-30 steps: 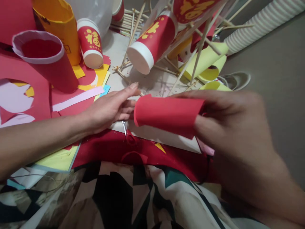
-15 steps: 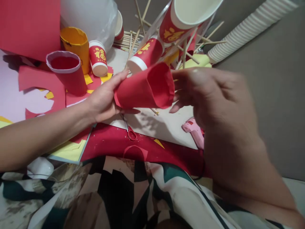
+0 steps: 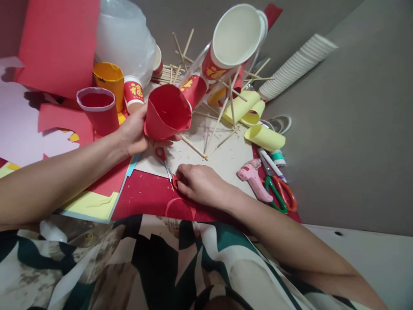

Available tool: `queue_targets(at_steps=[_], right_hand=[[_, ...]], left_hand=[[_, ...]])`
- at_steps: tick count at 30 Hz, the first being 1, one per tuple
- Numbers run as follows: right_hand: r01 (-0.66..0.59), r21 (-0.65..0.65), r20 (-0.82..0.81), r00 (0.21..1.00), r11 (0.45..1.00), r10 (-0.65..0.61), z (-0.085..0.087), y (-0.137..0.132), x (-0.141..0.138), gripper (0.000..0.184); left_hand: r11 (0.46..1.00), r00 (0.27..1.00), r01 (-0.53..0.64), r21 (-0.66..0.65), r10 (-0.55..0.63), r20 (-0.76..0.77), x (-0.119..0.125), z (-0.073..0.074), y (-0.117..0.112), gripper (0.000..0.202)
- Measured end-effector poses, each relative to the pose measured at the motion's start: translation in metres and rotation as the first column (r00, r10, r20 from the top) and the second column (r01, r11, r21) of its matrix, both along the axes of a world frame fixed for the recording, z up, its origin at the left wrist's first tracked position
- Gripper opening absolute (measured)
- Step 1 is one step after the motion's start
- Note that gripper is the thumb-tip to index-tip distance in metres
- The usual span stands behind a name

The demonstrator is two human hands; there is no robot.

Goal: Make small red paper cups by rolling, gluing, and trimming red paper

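My left hand (image 3: pixel 134 133) grips a red paper tube (image 3: pixel 158 125) by its side and underside, its open mouth tilted up towards me. Lower down, my right hand (image 3: pixel 201 184) has its fingers curled at the red handle of small scissors (image 3: pixel 167 168), lying at the edge of a pale board. Behind the tube stands a structure of wooden sticks (image 3: pixel 222 110) beneath slanted red paper cups (image 3: pixel 214 60). A second red tube with a pink rim (image 3: pixel 103 116) and an orange tube (image 3: pixel 118 88) stand to the left.
At the right lie a pink glue gun (image 3: pixel 254 178), larger scissors with green and orange handles (image 3: pixel 285 193) and rolled yellow paper (image 3: pixel 266 137). A stack of white cups (image 3: pixel 297 66) leans near the wall. Cut paper sheets (image 3: pixel 61 125) cover the left side.
My right hand has moved from the tube's rim down to the small scissors. The tube has turned in my left hand, so its mouth faces more upward.
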State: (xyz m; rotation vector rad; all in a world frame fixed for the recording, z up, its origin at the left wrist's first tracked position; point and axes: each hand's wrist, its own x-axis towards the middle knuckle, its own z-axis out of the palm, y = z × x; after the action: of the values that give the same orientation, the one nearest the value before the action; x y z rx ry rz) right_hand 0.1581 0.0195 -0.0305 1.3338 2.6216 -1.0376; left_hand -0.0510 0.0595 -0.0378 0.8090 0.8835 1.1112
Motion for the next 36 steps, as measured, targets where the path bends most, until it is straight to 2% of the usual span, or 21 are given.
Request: queue_targets(at_steps=[3,5,8,11,13,15,17,19,20,23,25,27,28,29,30,31,32,33,34,35,36], right_hand=[[0.056,-0.204,-0.170,0.981,0.977,-0.092,0.005,0.007,0.017,0.008],[0.069,-0.390,-0.295,0.935,0.918,-0.195,0.006,0.011,0.035,0.017],[0.047,-0.584,-0.478,0.787,0.810,-0.390,0.003,0.010,0.059,0.035],[-0.032,-0.712,-0.565,0.618,0.701,-0.546,0.000,0.001,0.069,0.048],[-0.087,-0.768,-0.572,0.539,0.634,-0.618,-0.001,-0.007,0.067,0.046],[-0.132,-0.800,-0.567,0.484,0.585,-0.666,-0.003,-0.012,0.061,0.037],[-0.163,-0.811,-0.569,0.441,0.562,-0.694,-0.006,-0.013,0.054,0.035],[-0.151,-0.815,-0.567,0.408,0.559,-0.716,-0.012,-0.012,0.048,0.038],[-0.133,-0.815,-0.566,0.397,0.565,-0.723,-0.015,-0.012,0.046,0.038],[-0.070,-0.801,-0.570,0.390,0.594,-0.723,-0.021,-0.016,0.043,0.037],[-0.031,-0.779,-0.575,0.434,0.626,-0.694,-0.019,-0.021,0.047,0.036],[0.086,-0.679,-0.588,0.531,0.729,-0.610,-0.013,-0.025,0.059,0.032],[0.194,-0.555,-0.587,0.597,0.809,-0.546,-0.009,-0.026,0.069,0.029],[0.340,-0.339,-0.582,0.657,0.877,-0.480,-0.006,-0.026,0.082,0.025],[0.497,-0.049,-0.561,0.704,0.866,-0.436,-0.004,-0.025,0.096,0.022],[0.614,0.234,-0.515,0.736,0.754,-0.440,-0.004,-0.024,0.113,0.023],[0.633,0.460,-0.422,0.772,0.622,-0.474,-0.006,-0.022,0.129,0.029],[0.567,0.597,-0.273,0.809,0.567,-0.521,-0.009,-0.021,0.145,0.037],[0.489,0.663,-0.116,0.816,0.567,-0.566,-0.014,-0.019,0.160,0.045],[0.429,0.679,0.006,0.808,0.595,-0.589,-0.020,-0.019,0.172,0.048],[0.413,0.672,0.040,0.809,0.615,-0.587,-0.026,-0.019,0.182,0.046]], left_hand=[[0.999,0.996,0.016,-0.028,-0.013,0.083,0.000,0.004,-0.002,0.052],[0.997,0.991,0.043,-0.058,-0.035,0.132,-0.002,0.010,-0.002,0.052],[0.989,0.980,0.112,-0.098,-0.094,0.176,-0.003,0.016,-0.003,0.053],[0.977,0.964,0.206,-0.058,-0.192,0.183,0.000,0.012,-0.007,0.051],[0.949,0.936,0.312,-0.049,-0.299,0.185,0.005,0.005,-0.013,0.048],[0.896,0.887,0.431,-0.105,-0.400,0.230,0.011,-0.002,-0.020,0.051],[0.874,0.869,0.466,-0.136,-0.423,0.256,0.015,-0.006,-0.027,0.055],[0.820,0.833,0.544,-0.177,-0.504,0.227,0.019,-0.005,-0.033,0.059],[0.813,0.837,0.543,-0.211,-0.505,0.211,0.020,-0.004,-0.036,0.059],[0.829,0.898,0.440,-0.345,-0.399,0.186,0.026,0.002,-0.040,0.055],[0.826,0.923,0.386,-0.411,-0.345,0.172,0.027,0.003,-0.041,0.054],[0.818,0.923,0.385,-0.428,-0.347,0.166,0.026,-0.001,-0.040,0.054],[0.816,0.915,0.403,-0.415,-0.363,0.174,0.025,-0.003,-0.039,0.054],[0.816,0.905,0.425,-0.393,-0.382,0.185,0.023,-0.006,-0.037,0.055],[0.823,0.899,0.437,-0.363,-0.393,0.192,0.022,-0.009,-0.035,0.057],[0.833,0.897,0.441,-0.335,-0.398,0.193,0.020,-0.012,-0.034,0.058],[0.841,0.898,0.439,-0.316,-0.398,0.189,0.019,-0.014,-0.032,0.058],[0.847,0.901,0.433,-0.310,-0.394,0.182,0.018,-0.015,-0.030,0.059],[0.848,0.904,0.427,-0.315,-0.389,0.178,0.018,-0.016,-0.029,0.059],[0.845,0.905,0.424,-0.327,-0.385,0.179,0.017,-0.017,-0.028,0.058],[0.837,0.903,0.428,-0.341,-0.386,0.185,0.018,-0.017,-0.027,0.058]])
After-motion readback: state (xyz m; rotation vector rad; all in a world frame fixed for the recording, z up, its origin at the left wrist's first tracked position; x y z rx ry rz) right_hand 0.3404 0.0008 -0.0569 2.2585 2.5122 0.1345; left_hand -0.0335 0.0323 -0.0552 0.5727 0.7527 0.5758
